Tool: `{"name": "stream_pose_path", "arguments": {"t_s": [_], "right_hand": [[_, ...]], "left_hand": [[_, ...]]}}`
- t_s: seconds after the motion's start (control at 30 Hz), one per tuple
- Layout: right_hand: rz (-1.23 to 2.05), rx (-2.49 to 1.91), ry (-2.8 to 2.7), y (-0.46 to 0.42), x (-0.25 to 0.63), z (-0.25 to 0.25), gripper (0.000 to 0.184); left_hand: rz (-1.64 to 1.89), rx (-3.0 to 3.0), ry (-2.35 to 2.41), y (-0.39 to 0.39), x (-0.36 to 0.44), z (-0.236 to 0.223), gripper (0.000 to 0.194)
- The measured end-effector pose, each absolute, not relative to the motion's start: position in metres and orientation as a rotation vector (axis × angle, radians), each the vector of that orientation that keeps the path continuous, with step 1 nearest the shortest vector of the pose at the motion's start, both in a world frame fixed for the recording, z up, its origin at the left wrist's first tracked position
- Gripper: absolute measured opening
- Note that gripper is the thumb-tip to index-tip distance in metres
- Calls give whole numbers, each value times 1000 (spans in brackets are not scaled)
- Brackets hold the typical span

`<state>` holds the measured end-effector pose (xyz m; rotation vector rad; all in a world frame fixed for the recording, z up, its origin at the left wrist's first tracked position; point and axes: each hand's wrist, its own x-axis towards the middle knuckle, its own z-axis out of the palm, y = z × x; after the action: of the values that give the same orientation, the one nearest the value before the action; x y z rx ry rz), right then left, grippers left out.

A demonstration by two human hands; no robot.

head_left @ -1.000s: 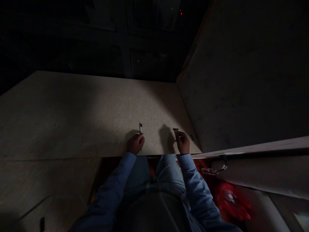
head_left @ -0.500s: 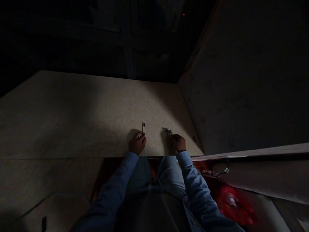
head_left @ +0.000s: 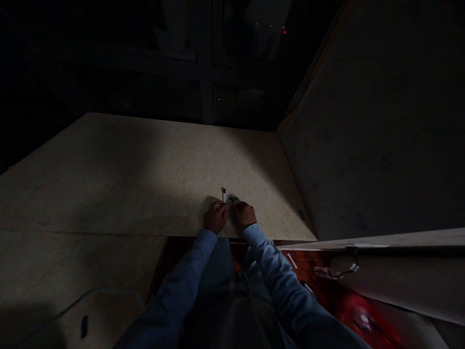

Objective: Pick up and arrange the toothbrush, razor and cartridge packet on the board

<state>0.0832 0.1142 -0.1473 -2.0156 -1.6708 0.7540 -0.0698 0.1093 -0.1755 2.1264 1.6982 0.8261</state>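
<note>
In dim light, my left hand (head_left: pixel 215 217) rests near the table's front edge, fingers closed on a thin rod (head_left: pixel 224 197) with a dark, blocky tip that points away from me. Close on its right is my right hand (head_left: pixel 244 214), pinching a small piece with a dark crossbar (head_left: pixel 233 198) at its far end. A narrow gap separates the two pieces. Fingers cover their near ends, and both are too small and dark for me to tell their exact kind.
The pale tabletop (head_left: pixel 174 165) meets a grey upright panel (head_left: pixel 370 160) on the right. A dark window frame (head_left: pixel 207 102) stands behind. At lower left are a cable (head_left: pixel 105 290) and a small black object (head_left: pixel 85 326); a red plastic bag (head_left: pixel 366 315) lies lower right.
My right hand has moved left with the crossbar piece, bringing it close beside the rod. My left hand keeps its hold on the rod. The camera view has shifted slightly.
</note>
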Motion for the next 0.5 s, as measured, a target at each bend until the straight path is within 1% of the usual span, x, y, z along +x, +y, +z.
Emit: {"name": "stream_pose_path", "arguments": {"t_s": [0.2,0.27,0.4,0.47,0.5], "right_hand": [[680,-1983,-1648,95,128,-149,17],[613,-2025,-1625,90,159,-146,21],[417,-2235,-1532,80,234,-132,34],[323,-2356,-1484,72,266,-125,35],[295,-2409,-1471,67,278,-122,33]], "left_hand": [[868,2088,1698,111,-72,-177,25],[894,2072,1684,112,-73,-176,25],[963,2025,1659,116,-75,-179,26],[1002,2004,1658,119,-77,-182,25],[1012,2003,1657,121,-77,-183,25]]}}
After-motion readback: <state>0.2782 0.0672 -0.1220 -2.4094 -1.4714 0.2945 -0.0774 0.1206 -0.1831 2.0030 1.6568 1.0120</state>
